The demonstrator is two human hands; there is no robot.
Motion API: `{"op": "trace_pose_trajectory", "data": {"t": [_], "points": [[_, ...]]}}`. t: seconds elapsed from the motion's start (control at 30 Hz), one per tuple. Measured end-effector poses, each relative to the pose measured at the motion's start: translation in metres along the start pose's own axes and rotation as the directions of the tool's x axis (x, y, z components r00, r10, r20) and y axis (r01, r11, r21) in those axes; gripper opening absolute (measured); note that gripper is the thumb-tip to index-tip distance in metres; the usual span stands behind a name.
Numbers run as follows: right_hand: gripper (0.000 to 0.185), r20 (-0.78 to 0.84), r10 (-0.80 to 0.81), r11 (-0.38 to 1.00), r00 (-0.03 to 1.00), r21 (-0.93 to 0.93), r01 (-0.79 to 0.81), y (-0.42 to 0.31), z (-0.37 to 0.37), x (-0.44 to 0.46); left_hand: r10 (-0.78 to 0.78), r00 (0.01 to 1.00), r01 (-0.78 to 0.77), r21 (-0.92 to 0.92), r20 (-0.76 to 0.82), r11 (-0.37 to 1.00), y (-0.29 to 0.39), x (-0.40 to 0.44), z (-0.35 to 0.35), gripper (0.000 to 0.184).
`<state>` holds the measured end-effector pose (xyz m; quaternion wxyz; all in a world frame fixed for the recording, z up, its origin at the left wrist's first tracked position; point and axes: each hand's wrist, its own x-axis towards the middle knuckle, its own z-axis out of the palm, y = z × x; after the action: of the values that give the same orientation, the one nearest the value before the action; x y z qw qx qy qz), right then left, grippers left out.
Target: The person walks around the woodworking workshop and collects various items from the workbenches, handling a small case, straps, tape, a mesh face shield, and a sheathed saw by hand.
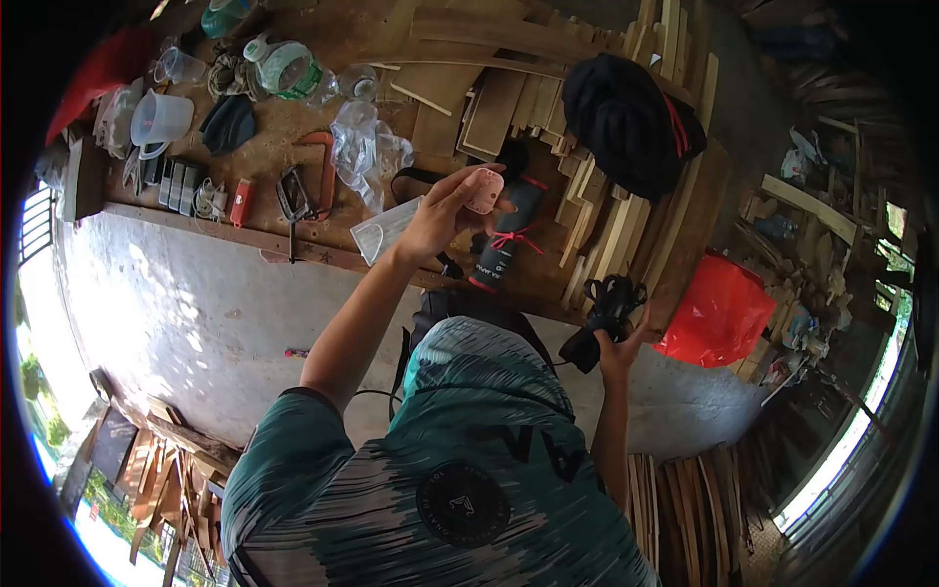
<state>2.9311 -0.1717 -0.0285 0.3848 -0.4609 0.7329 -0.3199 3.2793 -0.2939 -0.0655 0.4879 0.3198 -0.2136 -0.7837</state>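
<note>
My left hand is closed around a small pink rounded object with a few dots on its face, held over the table's front edge. Just right of it on the table lies a dark rolled pouch with red trim, tied with a red ribbon. A pale flat packet lies to the left, partly behind my wrist. Off the front right of the table, my right hand grips a looped bundle of black cord. A dark blocky piece hangs beside it, and I cannot make out its kind.
Wood strips are stacked on the table, with a black cloth bag or cap on top. A red plastic bag hangs at the right. Leftward are a hacksaw-like tool, a red box, a plastic bottle and a clear cup.
</note>
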Motion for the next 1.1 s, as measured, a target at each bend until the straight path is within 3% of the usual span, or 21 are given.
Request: {"op": "trace_pose_trajectory", "data": {"t": [0.23, 0.53, 0.63, 0.93, 1.1], "points": [[0.102, 0.003, 0.063, 0.998, 0.998, 0.011, -0.063, 0.016, -0.014, -0.011, 0.063, 0.995, -0.066, 0.035, 0.081, 0.997, 0.013, -0.007, 0.056, 0.043], [0.100, -0.021, -0.014, 0.990, 1.000, 0.141, 0.017, 0.068, -0.056, -0.042, 0.143, 0.989, -0.143, 0.022, -0.031, 0.990, -0.011, -0.050, 0.158, 0.047], [0.100, -0.045, 0.004, 0.988, 0.999, 0.153, 0.003, 0.088, -0.076, -0.054, 0.222, 0.969, -0.245, 0.328, 0.105, 0.912, -0.028, -0.059, 0.188, 0.046], [0.100, -0.163, 0.017, 0.958, 0.987, 0.285, 0.030, 0.155, -0.133, -0.099, 0.155, 0.973, -0.204, 0.324, 0.172, 0.924, -0.099, -0.092, 0.283, 0.040], [0.100, -0.244, 0.105, 0.949, 0.964, 0.314, -0.024, 0.200, -0.166, -0.134, 0.133, 0.942, -0.263, 0.430, 0.309, 0.864, -0.144, -0.106, 0.335, 0.044]]}}
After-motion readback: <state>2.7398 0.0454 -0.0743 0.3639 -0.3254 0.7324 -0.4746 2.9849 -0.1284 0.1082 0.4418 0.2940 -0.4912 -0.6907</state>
